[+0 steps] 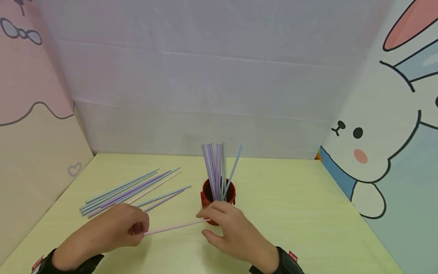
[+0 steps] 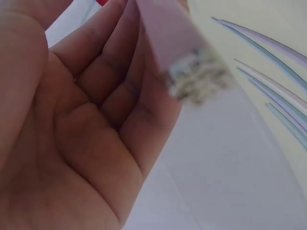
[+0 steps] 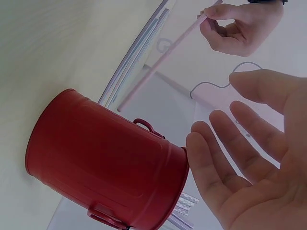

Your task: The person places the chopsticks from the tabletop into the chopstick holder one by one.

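The left hand (image 1: 119,226) pinches a thin pink stick (image 1: 174,228) near one end; its far end reaches out toward the right hand (image 1: 229,230), which gets no grip on it, the fingers extended beside the red pail (image 3: 108,160). To handle this well, I'd keep the pinch firm but light, since so slender a stick could bend, let the right hand take it near the far end, and raise it steeply before crossing the rim, avoiding the upright sticks (image 1: 219,171).

The head view shows loose sticks (image 1: 135,189) on the surface (image 1: 308,213). The right wrist view adds the pail's side handles and a gap between stick and right fingers that the head view leaves doubtful; whether those fingers touch the rim I cannot tell. The left wrist view brings the pink stick's near end close, blurred.
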`<state>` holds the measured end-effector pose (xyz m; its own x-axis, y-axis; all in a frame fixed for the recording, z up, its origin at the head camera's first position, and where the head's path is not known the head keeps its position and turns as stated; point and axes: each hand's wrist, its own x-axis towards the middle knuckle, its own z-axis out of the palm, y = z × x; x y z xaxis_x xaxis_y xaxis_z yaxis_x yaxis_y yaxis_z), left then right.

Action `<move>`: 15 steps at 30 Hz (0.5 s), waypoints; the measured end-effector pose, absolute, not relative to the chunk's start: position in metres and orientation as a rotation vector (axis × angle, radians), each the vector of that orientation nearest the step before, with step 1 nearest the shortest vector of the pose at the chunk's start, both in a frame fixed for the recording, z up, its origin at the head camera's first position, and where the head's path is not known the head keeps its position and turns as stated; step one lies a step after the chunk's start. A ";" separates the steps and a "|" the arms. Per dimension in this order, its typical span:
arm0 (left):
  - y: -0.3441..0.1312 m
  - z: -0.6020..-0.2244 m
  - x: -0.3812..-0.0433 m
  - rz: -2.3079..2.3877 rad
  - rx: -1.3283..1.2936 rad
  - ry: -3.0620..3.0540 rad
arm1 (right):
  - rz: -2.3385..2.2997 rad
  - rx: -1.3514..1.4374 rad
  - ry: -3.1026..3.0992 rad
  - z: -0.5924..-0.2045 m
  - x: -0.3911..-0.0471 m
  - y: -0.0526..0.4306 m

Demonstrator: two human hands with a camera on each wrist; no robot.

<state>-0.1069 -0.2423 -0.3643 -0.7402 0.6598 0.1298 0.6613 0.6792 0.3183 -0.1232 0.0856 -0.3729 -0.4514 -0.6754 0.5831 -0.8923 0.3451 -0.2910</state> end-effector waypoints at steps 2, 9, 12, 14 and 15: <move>-0.235 -0.361 -0.105 -0.571 -1.158 -2.846 | 0.813 1.383 -2.264 -0.372 -0.123 0.085; -0.194 -0.349 -0.107 -0.575 -1.182 -2.856 | 0.693 1.392 -2.287 -0.367 -0.121 0.081; -0.177 -0.345 -0.109 -0.579 -1.193 -2.839 | 0.638 1.389 -2.285 -0.368 -0.122 0.079; -0.167 -0.343 -0.110 -0.578 -1.208 -2.805 | 0.611 1.383 -2.287 -0.368 -0.122 0.078; -0.163 -0.342 -0.110 -0.575 -1.216 -2.789 | 0.603 1.379 -2.289 -0.369 -0.122 0.077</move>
<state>-0.1105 -0.1630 -0.3423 -0.6905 0.6989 0.1861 0.7156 0.6227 0.3165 -0.1222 0.0774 -0.3687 -0.4337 -0.7216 0.5396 -0.8938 0.4203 -0.1562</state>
